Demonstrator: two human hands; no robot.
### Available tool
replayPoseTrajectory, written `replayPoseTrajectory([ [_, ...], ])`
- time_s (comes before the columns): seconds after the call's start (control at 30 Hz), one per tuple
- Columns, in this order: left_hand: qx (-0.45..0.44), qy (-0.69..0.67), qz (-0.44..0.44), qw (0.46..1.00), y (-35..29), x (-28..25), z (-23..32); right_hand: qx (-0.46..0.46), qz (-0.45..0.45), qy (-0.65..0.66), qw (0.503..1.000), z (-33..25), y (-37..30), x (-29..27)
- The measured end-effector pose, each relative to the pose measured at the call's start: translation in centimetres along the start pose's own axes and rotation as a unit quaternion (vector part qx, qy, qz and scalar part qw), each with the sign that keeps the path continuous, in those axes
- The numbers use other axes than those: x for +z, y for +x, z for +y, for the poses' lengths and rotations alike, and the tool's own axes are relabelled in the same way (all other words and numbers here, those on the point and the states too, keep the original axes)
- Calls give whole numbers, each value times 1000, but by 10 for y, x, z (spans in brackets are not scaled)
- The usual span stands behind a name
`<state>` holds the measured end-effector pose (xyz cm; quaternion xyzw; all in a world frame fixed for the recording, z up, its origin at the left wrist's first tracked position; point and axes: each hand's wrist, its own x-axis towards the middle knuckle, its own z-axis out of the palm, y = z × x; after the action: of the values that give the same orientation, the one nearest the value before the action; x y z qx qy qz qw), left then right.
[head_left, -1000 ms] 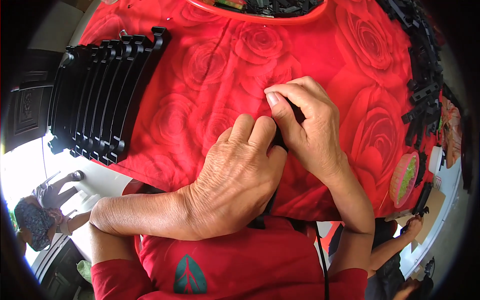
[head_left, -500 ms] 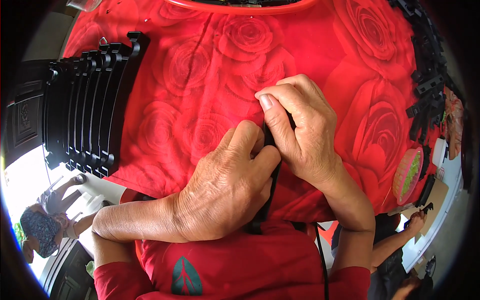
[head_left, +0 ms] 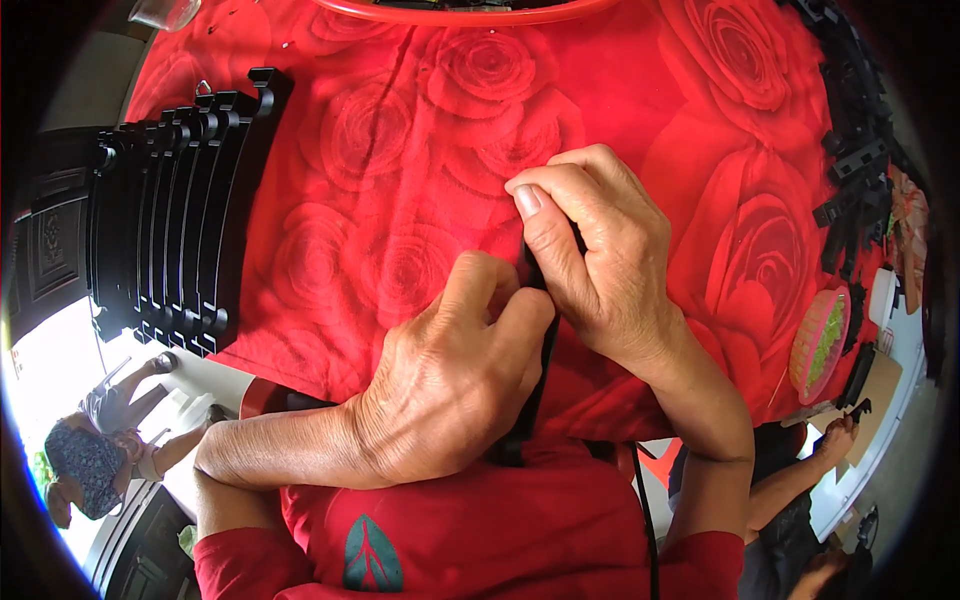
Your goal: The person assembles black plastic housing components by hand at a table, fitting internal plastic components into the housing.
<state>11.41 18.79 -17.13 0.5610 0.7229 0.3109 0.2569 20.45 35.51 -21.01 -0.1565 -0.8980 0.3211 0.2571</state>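
Close in front of my chest, a long black plastic strip (head_left: 537, 385) runs between my two hands, its near end against my shirt. My right hand (head_left: 603, 255) is closed around its far part, thumb and forefinger pinched at the top. Just nearer and to the left, my left hand (head_left: 455, 370) is curled with its knuckles up, beside the strip and close to my right thumb. Its fingertips are hidden, so whatever small thing they pinch cannot be made out. Most of the strip is covered by both hands.
Several long black plastic strips (head_left: 205, 210) stand in a row at the table's left edge. Black parts (head_left: 858, 165) are heaped along the right edge, near a pink basket (head_left: 822, 345). A red tray rim (head_left: 470, 17) shows at the back. Another person's hand (head_left: 838, 440) works at the right.
My left hand has shifted very slightly left, and its forefinger has lifted a little away from the strip. My right hand keeps the same grip.
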Motion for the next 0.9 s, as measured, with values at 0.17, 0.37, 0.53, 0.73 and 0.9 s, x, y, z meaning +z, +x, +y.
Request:
replayPoseTrajectory([
  [0.17,-53,-149,24,987,-9,-2,-1,10,44,54,998,-12,4,-12],
  [0.37,-147,-307,-71,938,-7,-13,5,-71,134,17,988,-17,19,-24],
  [0.53,-143,-317,-47,937,-3,-19,5,5,112,58,992,-25,16,-43],
  [0.73,-131,-291,-125,939,13,-44,-2,1,-11,89,996,-14,12,-75],
  [0.9,-117,-276,-193,934,23,-48,-9,77,-148,153,974,-16,8,-90],
])
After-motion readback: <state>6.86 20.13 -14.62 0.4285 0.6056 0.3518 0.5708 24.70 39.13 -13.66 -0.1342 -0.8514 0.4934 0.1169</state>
